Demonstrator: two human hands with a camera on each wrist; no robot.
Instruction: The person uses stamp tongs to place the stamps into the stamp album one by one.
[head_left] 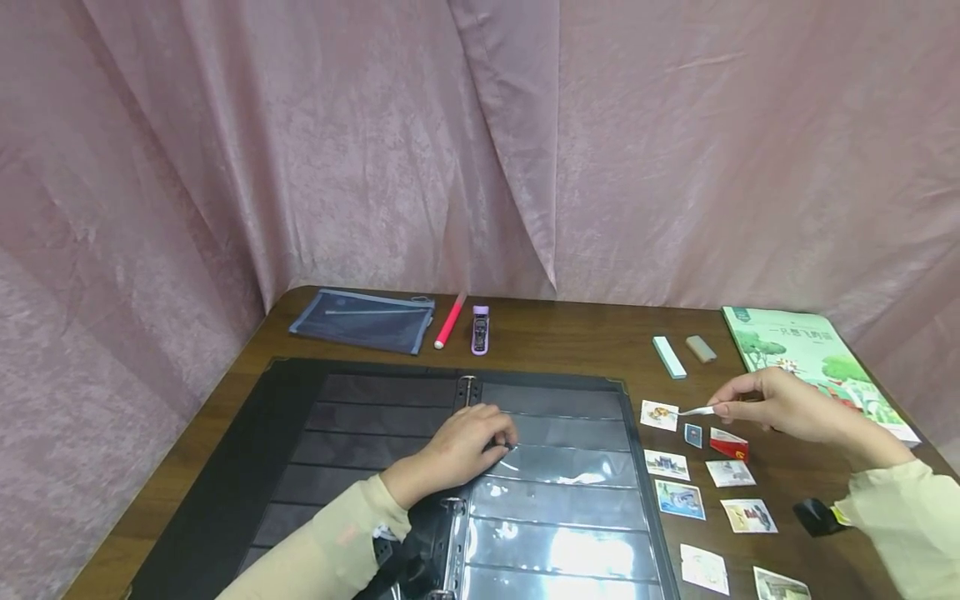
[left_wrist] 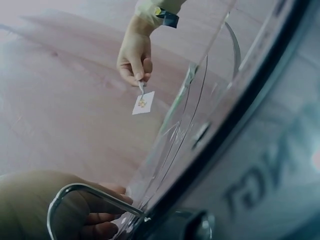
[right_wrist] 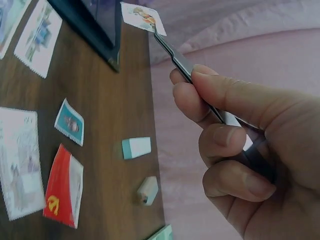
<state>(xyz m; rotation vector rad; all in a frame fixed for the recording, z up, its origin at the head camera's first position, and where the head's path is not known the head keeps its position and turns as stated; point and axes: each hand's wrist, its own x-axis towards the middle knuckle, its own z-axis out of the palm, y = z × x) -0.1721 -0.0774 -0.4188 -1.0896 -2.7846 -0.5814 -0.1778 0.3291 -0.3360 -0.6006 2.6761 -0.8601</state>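
My right hand pinches metal tweezers between thumb and fingers. At the tweezers' tip is a white stamp with an orange picture, raised off the table in the left wrist view. On the open black stamp album, my left hand rests near the binder rings, its fingers loosely curled. Its fingertips touch the clear pockets of the right page; whether they pinch the film is hidden. Below the right hand lie a small blue stamp and a red stamp.
Several more stamps lie right of the album. Behind them are a pale blue-white eraser, a greyish eraser and a green book. A mesh pouch, red pen and purple-black object sit along the back.
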